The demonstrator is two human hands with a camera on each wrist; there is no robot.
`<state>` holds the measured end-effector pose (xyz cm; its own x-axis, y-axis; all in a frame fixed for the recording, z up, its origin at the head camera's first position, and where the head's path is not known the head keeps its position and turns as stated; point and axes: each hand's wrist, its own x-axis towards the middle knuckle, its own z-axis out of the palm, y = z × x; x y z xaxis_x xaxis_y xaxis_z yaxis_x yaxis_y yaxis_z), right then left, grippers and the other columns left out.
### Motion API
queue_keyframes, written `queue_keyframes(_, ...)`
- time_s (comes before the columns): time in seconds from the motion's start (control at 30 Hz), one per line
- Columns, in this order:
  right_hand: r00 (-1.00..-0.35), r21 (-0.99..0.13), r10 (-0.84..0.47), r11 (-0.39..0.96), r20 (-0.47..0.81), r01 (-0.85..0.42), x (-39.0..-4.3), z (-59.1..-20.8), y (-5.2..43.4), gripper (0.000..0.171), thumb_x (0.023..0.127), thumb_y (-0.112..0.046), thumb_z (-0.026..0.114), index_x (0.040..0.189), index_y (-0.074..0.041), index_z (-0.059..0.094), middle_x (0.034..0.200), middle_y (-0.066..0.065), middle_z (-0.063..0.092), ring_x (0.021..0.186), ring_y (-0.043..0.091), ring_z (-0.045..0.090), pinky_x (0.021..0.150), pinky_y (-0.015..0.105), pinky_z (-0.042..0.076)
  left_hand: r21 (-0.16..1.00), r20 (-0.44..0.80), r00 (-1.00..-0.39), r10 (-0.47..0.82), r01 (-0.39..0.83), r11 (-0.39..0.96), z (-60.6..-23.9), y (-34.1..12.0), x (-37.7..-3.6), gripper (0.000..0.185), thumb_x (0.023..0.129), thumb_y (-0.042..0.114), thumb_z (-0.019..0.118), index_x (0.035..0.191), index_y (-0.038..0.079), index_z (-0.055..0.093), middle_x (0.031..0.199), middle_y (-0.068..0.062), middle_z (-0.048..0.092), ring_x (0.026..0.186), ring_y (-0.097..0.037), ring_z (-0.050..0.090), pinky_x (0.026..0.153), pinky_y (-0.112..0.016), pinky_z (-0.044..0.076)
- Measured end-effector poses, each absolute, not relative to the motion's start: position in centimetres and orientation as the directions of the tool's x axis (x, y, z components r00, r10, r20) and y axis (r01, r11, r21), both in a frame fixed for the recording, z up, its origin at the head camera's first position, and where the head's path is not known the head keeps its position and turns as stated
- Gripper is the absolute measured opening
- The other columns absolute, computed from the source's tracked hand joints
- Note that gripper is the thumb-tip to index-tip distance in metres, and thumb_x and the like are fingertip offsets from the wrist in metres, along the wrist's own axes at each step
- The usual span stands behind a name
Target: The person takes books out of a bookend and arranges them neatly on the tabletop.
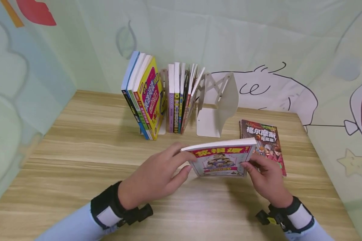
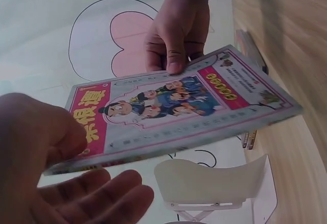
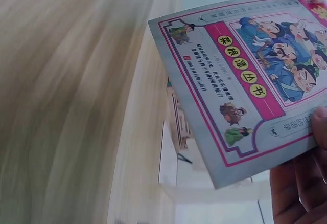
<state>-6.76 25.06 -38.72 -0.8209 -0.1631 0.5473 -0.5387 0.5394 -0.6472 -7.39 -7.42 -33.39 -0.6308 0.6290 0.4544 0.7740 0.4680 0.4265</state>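
Observation:
Both hands are at a thin children's book with a pink-bordered pale cover and cartoon figures, held tilted above the table. My right hand grips its right edge, thumb on the front cover and fingers behind. At the upper left corner, my left hand holds it more loosely; in the left wrist view its lower fingers spread past the book's edge. In the right wrist view, the lower part of the cover faces the camera. Behind the right hand, a dark-covered book lies flat on the table.
At the back of the wooden table stands a white folding bookend with an unfilled right section. Several slim books lean in its middle section. Thicker books, one yellow, stand at its left. Printed cloth hangs behind.

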Motion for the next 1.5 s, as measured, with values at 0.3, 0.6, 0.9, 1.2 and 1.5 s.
queue_keyframes(0.3, -0.905, -0.758, 0.154, 0.612, 0.396, -0.227, -7.4, -37.3, 28.6, 0.024, 0.093, -0.001, 0.065, 0.116, 0.003, 0.070, 0.097, -0.027, 0.066, 0.078, -0.003, 0.066, 0.069, 0.010, 0.054, 0.475, 0.332, -0.701, 0.631, 0.702, 0.530, -33.9, -7.5, -7.6, 0.020, 0.099, 0.024, 0.061, 0.116, 0.016, 0.067, 0.126, -0.001, 0.060, 0.101, -0.010, 0.065, 0.080, -0.029, 0.059)
queue_keyframes(0.6, -0.905, -0.930, 0.411, 0.364, 0.112, 0.050, -8.7, -36.9, 32.9, 0.042, 0.099, -0.023, 0.061, 0.138, -0.006, 0.061, 0.113, -0.010, 0.069, 0.091, 0.003, 0.067, 0.078, 0.009, 0.053, 0.459, 0.349, -0.689, 0.636, 0.717, 0.524, -34.4, -7.5, -7.7, 0.017, 0.099, 0.025, 0.061, 0.113, 0.017, 0.066, 0.121, 0.002, 0.060, 0.099, -0.008, 0.064, 0.078, -0.028, 0.058)
queue_keyframes(0.9, -0.918, -0.978, 0.368, 0.085, -0.146, 0.189, -9.6, -38.1, 36.4, 0.064, 0.096, -0.028, 0.064, 0.149, 0.001, 0.043, 0.120, 0.000, 0.060, 0.090, 0.002, 0.065, 0.074, 0.014, 0.057, 0.437, 0.297, -0.721, 0.626, 0.685, 0.583, -34.5, -7.6, -7.7, 0.018, 0.100, 0.029, 0.060, 0.115, 0.020, 0.066, 0.121, 0.004, 0.061, 0.099, -0.009, 0.065, 0.073, -0.027, 0.058)
queue_keyframes(1.2, -0.890, -0.809, 0.358, 0.410, -0.282, 0.421, -10.5, -39.5, 37.5, 0.067, 0.100, -0.044, 0.054, 0.153, -0.005, 0.039, 0.138, 0.016, 0.053, 0.088, 0.001, 0.061, 0.074, 0.018, 0.057, 0.418, 0.242, -0.757, 0.606, 0.645, 0.640, -34.5, -7.8, -7.9, 0.020, 0.099, 0.032, 0.061, 0.115, 0.022, 0.066, 0.122, 0.003, 0.062, 0.101, -0.010, 0.066, 0.073, -0.028, 0.058)
queue_keyframes(1.5, -0.872, -0.728, 0.417, 0.510, -0.257, 0.458, -11.3, -40.2, 37.7, 0.065, 0.100, -0.049, 0.052, 0.150, -0.007, 0.044, 0.147, 0.023, 0.049, 0.094, 0.008, 0.056, 0.068, 0.014, 0.054, 0.397, 0.240, -0.766, 0.597, 0.638, 0.660, -34.8, -7.9, -7.8, 0.019, 0.099, 0.032, 0.060, 0.114, 0.021, 0.066, 0.119, 0.004, 0.062, 0.095, -0.010, 0.066, 0.065, -0.026, 0.056)
